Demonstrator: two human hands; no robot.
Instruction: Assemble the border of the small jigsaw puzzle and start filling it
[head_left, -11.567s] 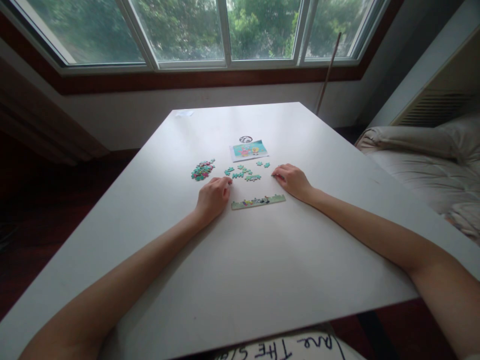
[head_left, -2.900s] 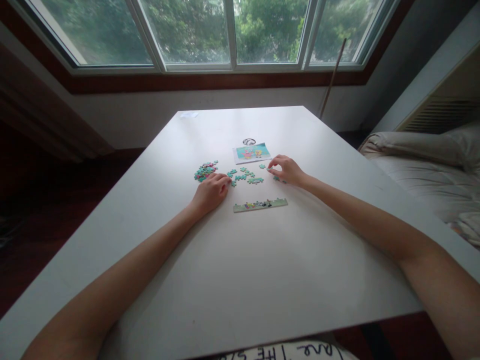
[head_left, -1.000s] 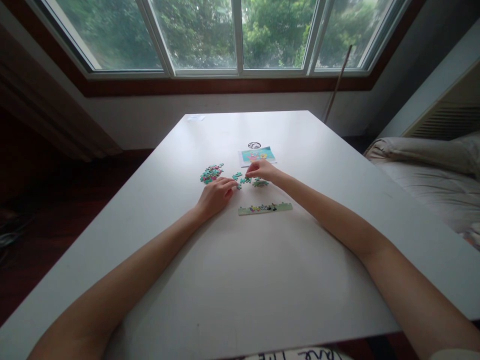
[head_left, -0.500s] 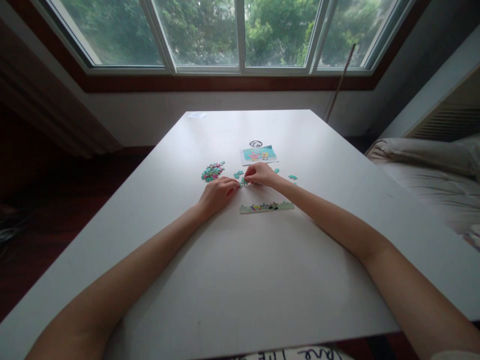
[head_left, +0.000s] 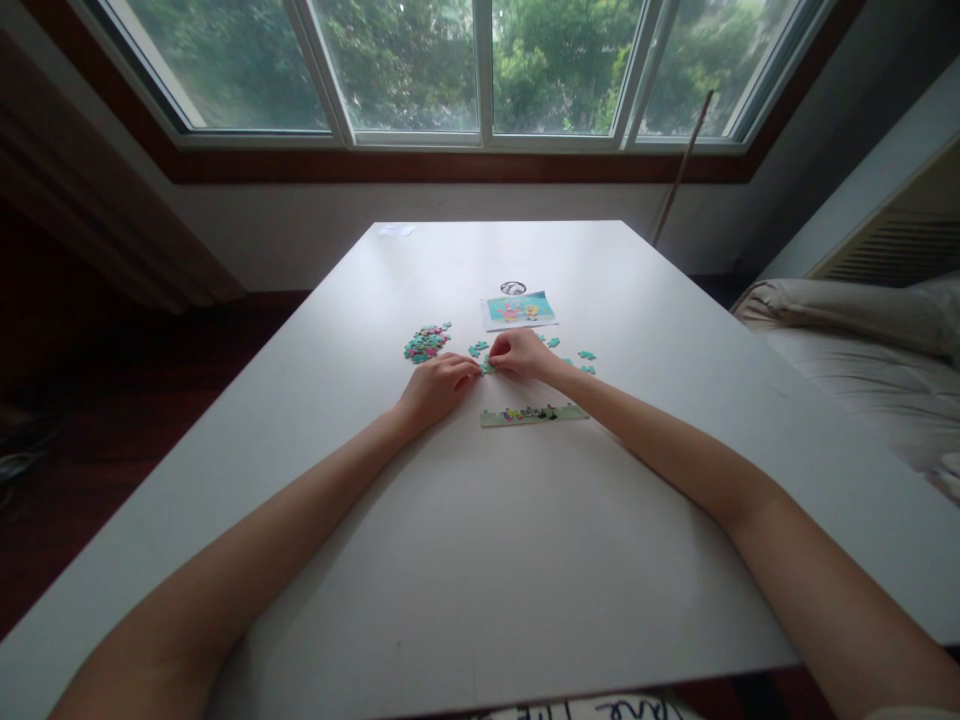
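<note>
We are bringing our two hands together near the middle of the table (head_left: 480, 560). Our right hand (head_left: 523, 353) is curling in from the right, its fingers pinched narrow on the small cluster of teal pieces (head_left: 486, 366) lying just between the two sets of fingertips. Our left hand (head_left: 437, 385) is resting knuckles-up with its fingertips touching that same cluster. The pieces are too small for us to tell whether it is gripping one or only steadying it.

We judge that we are in the middle of fitting teal pieces to each other. The next move calls for lining tab against notch and pressing flat while the other hand is keeping the cluster from sliding.

Just beside the right wrist a few loose pieces (head_left: 586, 355) are lying apart. To the left, near the left hand, a mixed pile (head_left: 425, 342) of teal and pink pieces is sitting. Closer to us, a finished strip (head_left: 534, 414) is lying flat, near both hands but apart from them. Beyond the hands a picture card (head_left: 520, 309) is lying face up with a small round disc (head_left: 513, 288) just behind it. Farther off, a stick (head_left: 681, 170) is leaning under the window (head_left: 480, 70), and bedding (head_left: 847, 320) is showing at the right.
</note>
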